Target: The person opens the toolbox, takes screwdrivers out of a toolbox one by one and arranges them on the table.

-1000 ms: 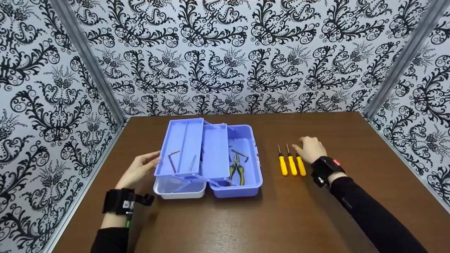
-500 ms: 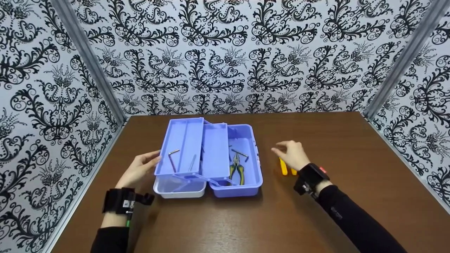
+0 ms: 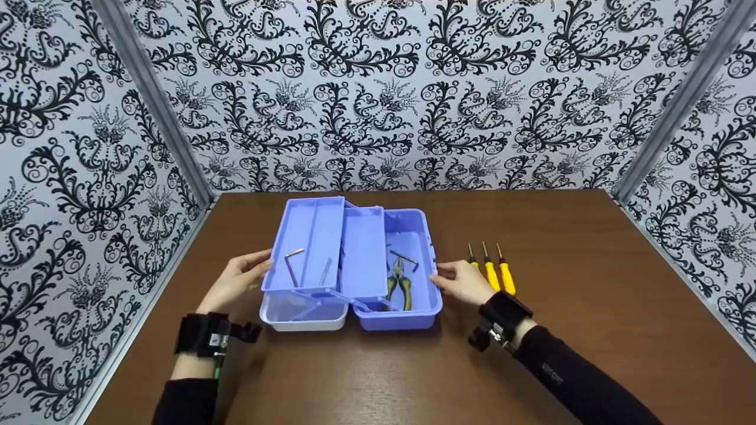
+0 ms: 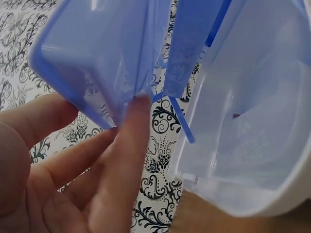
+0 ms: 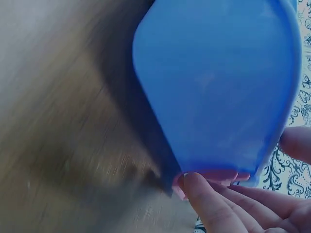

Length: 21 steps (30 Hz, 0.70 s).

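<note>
A lilac toolbox (image 3: 407, 321) stands unfolded on the table, with two cantilever trays raised to the left above its translucent white-rimmed lid (image 3: 304, 326). My left hand (image 3: 234, 282) pinches the left edge of the upper tray (image 3: 298, 230). At the box's right wall, my right hand (image 3: 466, 283) grips the rim beside a pink latch (image 5: 221, 175); in the right wrist view a fingertip touches that latch. Pliers (image 3: 398, 286) and a hex key (image 3: 404, 258) lie in the box's bottom. Another L-shaped key (image 3: 290, 268) and a thin metal piece (image 3: 325, 271) lie in the upper tray.
Right of the box lie three yellow-handled screwdrivers (image 3: 506, 277), the nearest one partly behind my right hand. The brown table (image 3: 378, 378) ends at patterned walls (image 3: 390, 118) at the back and on both sides.
My right hand has moved left from above the screwdrivers to the toolbox's right side and taken hold there. The left hand keeps its hold on the upper tray.
</note>
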Each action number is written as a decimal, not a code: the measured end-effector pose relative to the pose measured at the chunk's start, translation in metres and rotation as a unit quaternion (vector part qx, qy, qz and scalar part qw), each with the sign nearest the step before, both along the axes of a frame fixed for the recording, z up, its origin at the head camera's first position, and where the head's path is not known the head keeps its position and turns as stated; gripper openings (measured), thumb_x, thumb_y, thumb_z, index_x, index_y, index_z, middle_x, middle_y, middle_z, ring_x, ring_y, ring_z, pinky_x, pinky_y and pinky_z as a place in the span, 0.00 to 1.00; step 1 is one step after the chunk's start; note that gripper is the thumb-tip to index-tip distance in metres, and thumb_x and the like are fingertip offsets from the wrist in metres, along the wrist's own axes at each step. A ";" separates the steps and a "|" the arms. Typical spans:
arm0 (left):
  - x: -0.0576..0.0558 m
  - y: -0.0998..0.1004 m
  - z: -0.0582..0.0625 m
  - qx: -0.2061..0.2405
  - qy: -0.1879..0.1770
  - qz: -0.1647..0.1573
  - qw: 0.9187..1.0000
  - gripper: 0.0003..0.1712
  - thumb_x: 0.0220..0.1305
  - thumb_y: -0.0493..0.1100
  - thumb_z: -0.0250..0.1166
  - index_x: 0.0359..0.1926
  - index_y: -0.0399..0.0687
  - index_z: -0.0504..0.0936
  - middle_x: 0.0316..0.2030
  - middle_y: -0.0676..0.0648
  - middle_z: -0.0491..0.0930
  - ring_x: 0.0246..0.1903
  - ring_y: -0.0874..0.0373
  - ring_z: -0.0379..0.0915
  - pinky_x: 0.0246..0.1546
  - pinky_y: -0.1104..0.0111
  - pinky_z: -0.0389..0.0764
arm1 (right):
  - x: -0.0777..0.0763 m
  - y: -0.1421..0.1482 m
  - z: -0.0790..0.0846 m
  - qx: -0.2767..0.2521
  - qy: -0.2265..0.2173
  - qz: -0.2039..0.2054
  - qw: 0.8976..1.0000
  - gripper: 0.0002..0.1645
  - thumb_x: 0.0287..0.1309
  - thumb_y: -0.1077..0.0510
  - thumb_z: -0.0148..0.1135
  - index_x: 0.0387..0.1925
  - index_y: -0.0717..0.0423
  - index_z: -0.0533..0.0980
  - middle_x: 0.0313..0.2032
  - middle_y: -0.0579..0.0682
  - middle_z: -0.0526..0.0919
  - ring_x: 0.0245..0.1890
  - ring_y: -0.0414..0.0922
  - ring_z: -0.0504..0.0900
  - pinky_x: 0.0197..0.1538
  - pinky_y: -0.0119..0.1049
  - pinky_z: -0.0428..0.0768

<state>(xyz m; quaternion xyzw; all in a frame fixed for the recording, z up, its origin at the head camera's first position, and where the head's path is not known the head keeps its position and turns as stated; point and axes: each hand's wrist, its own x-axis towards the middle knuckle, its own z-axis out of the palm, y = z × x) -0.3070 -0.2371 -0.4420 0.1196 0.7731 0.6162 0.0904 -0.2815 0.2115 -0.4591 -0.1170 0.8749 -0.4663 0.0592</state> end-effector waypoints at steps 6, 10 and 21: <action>0.004 0.002 0.003 -0.011 0.019 0.019 1.000 0.32 0.76 0.47 0.53 0.72 0.33 0.61 0.66 0.29 0.68 0.54 0.54 0.80 0.57 0.65 0.80 | 0.000 -0.002 0.001 -0.033 -0.043 0.022 0.998 0.33 0.67 0.62 0.59 0.63 0.82 0.63 0.54 0.75 0.78 0.54 0.64 0.81 0.49 0.45 0.86; 0.007 -0.005 0.003 -0.063 0.039 0.026 0.997 0.33 0.77 0.47 0.51 0.73 0.33 0.57 0.70 0.30 0.63 0.67 0.38 0.64 0.70 0.53 0.66 | 0.000 -0.004 -0.001 -0.075 -0.085 0.014 0.993 0.35 0.67 0.63 0.58 0.66 0.81 0.58 0.56 0.76 0.76 0.53 0.64 0.82 0.47 0.43 0.87; 0.007 -0.013 -0.025 -0.077 -0.025 -0.078 0.994 0.37 0.73 0.39 0.56 0.71 0.20 0.52 0.64 0.22 0.65 0.57 0.42 0.76 0.57 0.61 0.81 | 0.003 -0.005 -0.003 -0.126 -0.128 -0.006 0.984 0.40 0.66 0.63 0.58 0.70 0.79 0.53 0.53 0.77 0.78 0.48 0.59 0.85 0.46 0.44 0.87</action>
